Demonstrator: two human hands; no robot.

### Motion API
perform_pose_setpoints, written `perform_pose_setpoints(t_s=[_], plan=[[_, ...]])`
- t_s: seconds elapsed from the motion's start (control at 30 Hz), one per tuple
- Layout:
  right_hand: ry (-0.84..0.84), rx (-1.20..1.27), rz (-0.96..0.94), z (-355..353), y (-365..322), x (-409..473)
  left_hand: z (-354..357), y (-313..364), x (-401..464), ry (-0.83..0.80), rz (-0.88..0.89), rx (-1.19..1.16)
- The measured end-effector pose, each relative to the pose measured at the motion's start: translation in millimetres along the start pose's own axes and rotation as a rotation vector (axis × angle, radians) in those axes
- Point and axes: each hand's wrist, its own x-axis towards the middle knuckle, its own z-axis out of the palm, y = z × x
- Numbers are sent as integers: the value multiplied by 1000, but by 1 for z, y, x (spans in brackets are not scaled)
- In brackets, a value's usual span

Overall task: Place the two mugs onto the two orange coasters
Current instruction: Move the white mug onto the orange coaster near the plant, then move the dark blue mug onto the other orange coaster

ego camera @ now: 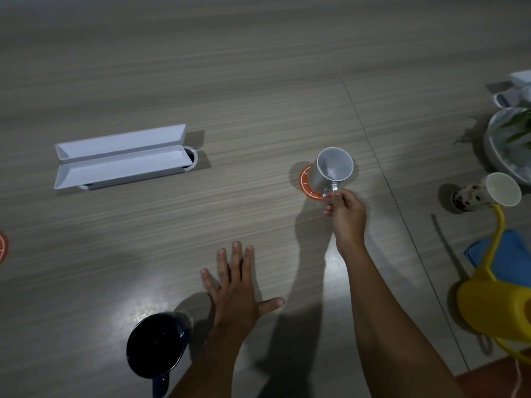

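Observation:
A white mug [332,169] stands upright on an orange coaster [305,183] right of the table's middle. My right hand [344,209] grips the mug's handle from the near side. My left hand [237,285] lies flat on the table with fingers spread, holding nothing. A dark blue mug [156,344] stands near the front edge, just left of my left wrist, handle toward me. A second orange coaster [3,247] shows partly at the far left edge.
A white open case [120,158] lies at the left centre. On the right are a patterned cup [485,193], a yellow watering can [494,305], a blue cloth [514,259], a potted plant [508,142] and a white mug [514,94].

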Motion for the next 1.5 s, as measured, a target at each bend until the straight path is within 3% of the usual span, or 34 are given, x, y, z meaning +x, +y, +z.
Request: perform_pose_setpoints(t_s=[0.43, 0.9, 1.13, 1.3, 1.5], plan=[[4, -154, -17, -24, -8, -63, -15, 1, -7, -68, 33, -41], [-314, -489, -43, -48, 62, -202, 29, -48, -109, 200, 212, -54], [-463, -655, -174, -27, 83, -238, 37, -97, -157, 191, 303, -100], [-649, -951, -407, -5, 100, -258, 39, -122, -186, 309, 257, -271], [-810, -1304, -495, 2, 119, -269, 23, -131, -207, 467, -54, -680]])
